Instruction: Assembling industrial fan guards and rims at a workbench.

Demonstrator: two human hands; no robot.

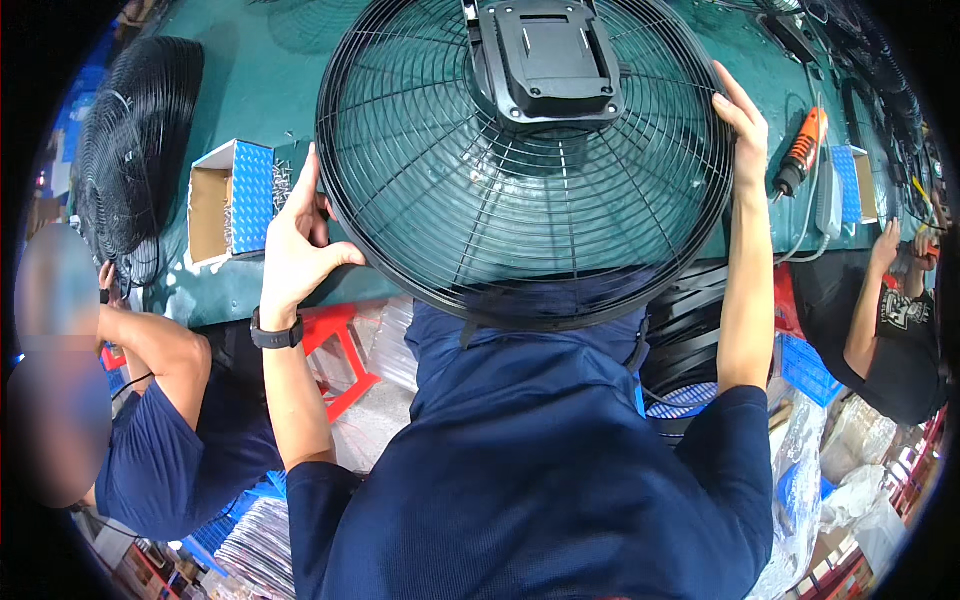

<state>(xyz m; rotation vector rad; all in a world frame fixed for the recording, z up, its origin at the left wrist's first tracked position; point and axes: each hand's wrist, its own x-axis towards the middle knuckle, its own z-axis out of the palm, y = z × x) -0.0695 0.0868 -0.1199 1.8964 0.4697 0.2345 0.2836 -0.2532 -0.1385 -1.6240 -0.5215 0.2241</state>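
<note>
A round black wire fan guard (560, 255) is tilted in front of me, its near rim over my lap and its far part above the table. A black plastic motor housing (555, 60) sits at its centre. My left hand (300, 235) grips the guard's left rim, thumb on the near side and some fingers hidden behind the edge. On the opposite rim, my right hand (742, 125) has its fingers over the edge. Beside my left hand stands an open blue-and-brown cardboard box (232, 205), with loose screws (283, 185) next to it.
The green table (230, 90) carries stacked black guards (135, 150) at left. At right lie an orange-and-black electric screwdriver (802, 150) with its cable and another small blue box (852, 185). Co-workers sit on both sides. A red stool (340, 360) stands below the table.
</note>
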